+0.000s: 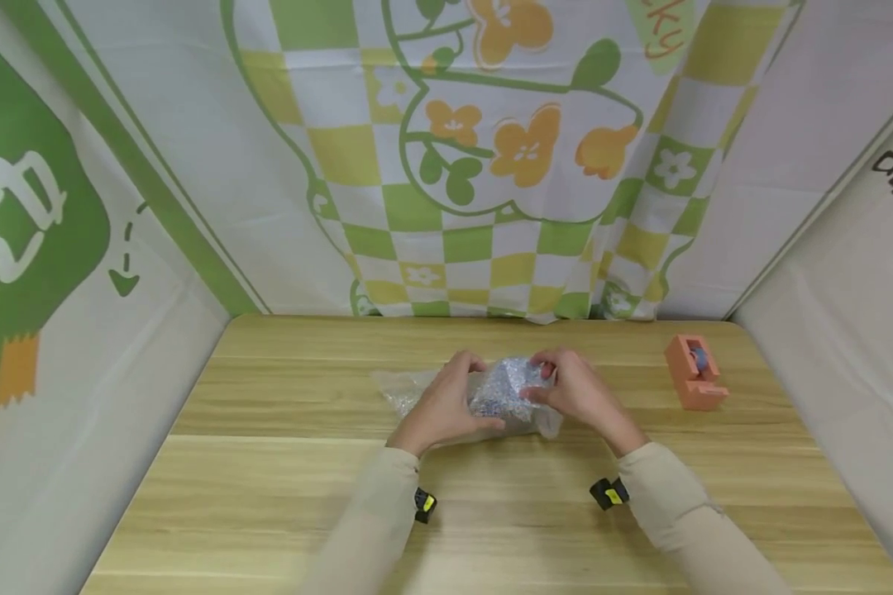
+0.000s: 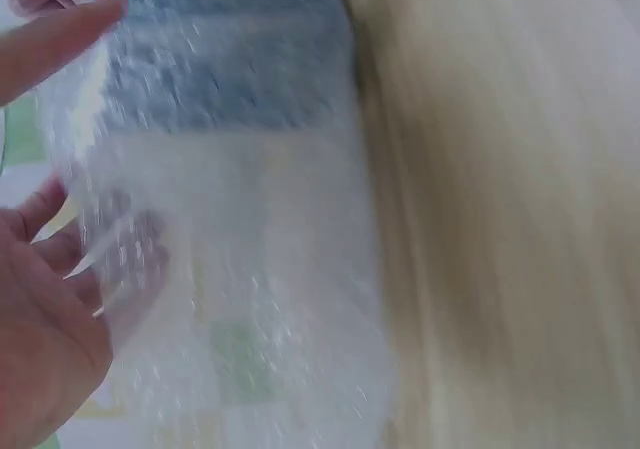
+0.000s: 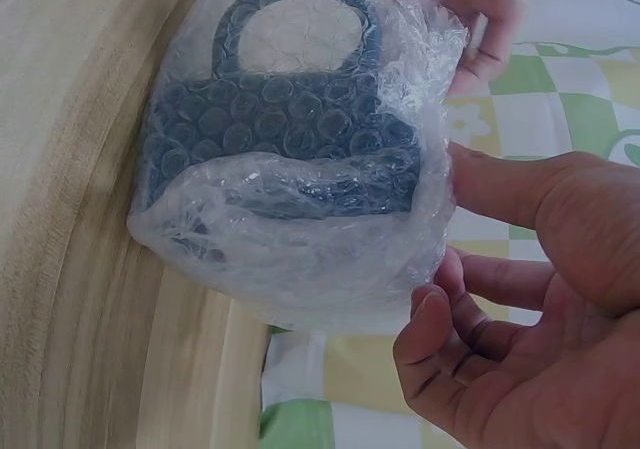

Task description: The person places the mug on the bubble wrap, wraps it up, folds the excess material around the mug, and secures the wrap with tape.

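Note:
A dark blue mug [image 3: 270, 114] with a looped handle shows through clear bubble wrap [image 1: 504, 387]. In the head view the bundle lies on the wooden table between both hands. My left hand [image 1: 446, 405] holds the left side of the wrap, thumb toward the near edge and fingers on the far side. Through the film in the left wrist view, some left fingers appear blurred. On the other side, my right hand [image 1: 576, 392] pinches the edge of the wrap between thumb and fingers. A loose fold of wrap [image 3: 300, 249] laps over part of the mug.
An orange tape dispenser [image 1: 695, 376] with a roll in it stands at the table's right. Loose wrap [image 1: 402, 384] spreads left of the bundle. Behind the wooden table [image 1: 268, 496] hangs a checked floral cloth [image 1: 476, 240], with pale fabric walls on both sides.

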`<state>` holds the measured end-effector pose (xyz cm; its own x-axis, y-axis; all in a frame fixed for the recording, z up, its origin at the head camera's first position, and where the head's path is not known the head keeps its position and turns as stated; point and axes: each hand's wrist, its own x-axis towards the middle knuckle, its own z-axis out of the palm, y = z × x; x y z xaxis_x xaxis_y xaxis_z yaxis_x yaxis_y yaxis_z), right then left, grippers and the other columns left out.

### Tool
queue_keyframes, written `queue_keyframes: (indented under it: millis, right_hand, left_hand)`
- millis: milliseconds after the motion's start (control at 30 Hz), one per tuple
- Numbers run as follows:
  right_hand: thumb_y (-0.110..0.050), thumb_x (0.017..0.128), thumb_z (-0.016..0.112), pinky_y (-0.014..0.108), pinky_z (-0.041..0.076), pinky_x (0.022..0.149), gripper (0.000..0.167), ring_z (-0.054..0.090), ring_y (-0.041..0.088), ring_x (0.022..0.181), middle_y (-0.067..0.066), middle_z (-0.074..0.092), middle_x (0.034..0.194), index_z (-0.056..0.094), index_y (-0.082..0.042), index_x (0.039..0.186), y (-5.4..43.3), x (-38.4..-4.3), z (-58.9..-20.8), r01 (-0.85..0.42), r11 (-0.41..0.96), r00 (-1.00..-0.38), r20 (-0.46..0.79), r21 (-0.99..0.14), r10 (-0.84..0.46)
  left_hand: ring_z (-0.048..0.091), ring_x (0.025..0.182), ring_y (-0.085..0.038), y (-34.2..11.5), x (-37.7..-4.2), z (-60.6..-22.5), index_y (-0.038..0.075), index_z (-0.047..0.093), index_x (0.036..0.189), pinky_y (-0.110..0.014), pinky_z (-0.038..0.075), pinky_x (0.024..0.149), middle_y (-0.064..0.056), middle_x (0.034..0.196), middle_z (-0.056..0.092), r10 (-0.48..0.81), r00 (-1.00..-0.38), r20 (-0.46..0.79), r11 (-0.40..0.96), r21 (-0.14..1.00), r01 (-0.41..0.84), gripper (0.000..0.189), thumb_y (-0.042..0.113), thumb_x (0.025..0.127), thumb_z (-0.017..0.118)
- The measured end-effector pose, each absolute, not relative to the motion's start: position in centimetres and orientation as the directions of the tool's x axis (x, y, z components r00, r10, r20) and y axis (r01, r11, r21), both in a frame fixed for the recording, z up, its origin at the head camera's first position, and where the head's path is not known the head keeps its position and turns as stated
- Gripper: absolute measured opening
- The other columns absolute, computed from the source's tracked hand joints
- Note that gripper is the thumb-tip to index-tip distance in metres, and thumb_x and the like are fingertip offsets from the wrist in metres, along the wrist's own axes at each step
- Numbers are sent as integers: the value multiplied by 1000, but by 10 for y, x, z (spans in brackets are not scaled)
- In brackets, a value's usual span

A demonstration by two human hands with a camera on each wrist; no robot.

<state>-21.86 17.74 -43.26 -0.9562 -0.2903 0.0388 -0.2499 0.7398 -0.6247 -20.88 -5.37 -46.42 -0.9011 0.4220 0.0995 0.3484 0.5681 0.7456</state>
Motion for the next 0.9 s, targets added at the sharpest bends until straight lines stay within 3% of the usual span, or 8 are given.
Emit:
queue_keyframes:
  millis: [233, 333, 500, 700, 900]
  right_hand:
    - [-18, 81, 87, 29, 45, 56, 46, 52, 14, 64, 7, 60, 87, 70, 5, 117, 176, -219, -431, -243, 740, -958, 35, -627, -286]
    - [-18, 82, 87, 30, 44, 56, 45, 51, 14, 64, 7, 60, 87, 70, 5, 117, 176, -219, -430, -238, 742, -958, 25, -626, -286]
    - [-18, 82, 86, 30, 43, 56, 44, 51, 14, 63, 7, 60, 86, 70, 5, 116, 176, -219, -429, -239, 746, -957, 21, -622, -289]
    - [-17, 82, 86, 30, 43, 57, 44, 50, 14, 64, 6, 60, 85, 70, 5, 116, 175, -218, -428, -238, 752, -959, 27, -615, -282]
    - [-18, 82, 86, 30, 43, 58, 44, 49, 15, 64, 6, 60, 86, 70, 5, 117, 174, -218, -428, -226, 756, -961, 11, -615, -278]
  left_hand:
    - [52, 124, -32, -71, -211, -471, 13, 60, 115, -50, 33, 113, -4, 120, 59, 436, -881, 181, 706, 538, 460, 53, 24, 70, 85]
    - [53, 120, -33, -72, -213, -473, 14, 62, 107, -52, 31, 115, -5, 114, 59, 418, -892, 170, 728, 525, 441, 42, 25, 72, 83]
    - [57, 105, -30, -70, -211, -477, 18, 61, 97, -56, 45, 100, -8, 118, 52, 359, -922, 142, 741, 557, 374, 29, 27, 76, 79]
    - [56, 117, -36, -66, -208, -479, 17, 62, 91, -56, 44, 100, -13, 132, 56, 376, -916, 142, 775, 494, 395, 17, 26, 81, 73]
    - [54, 112, -36, -67, -205, -482, 17, 57, 78, -50, 42, 95, -11, 119, 65, 374, -921, 109, 806, 453, 381, 20, 31, 85, 69]
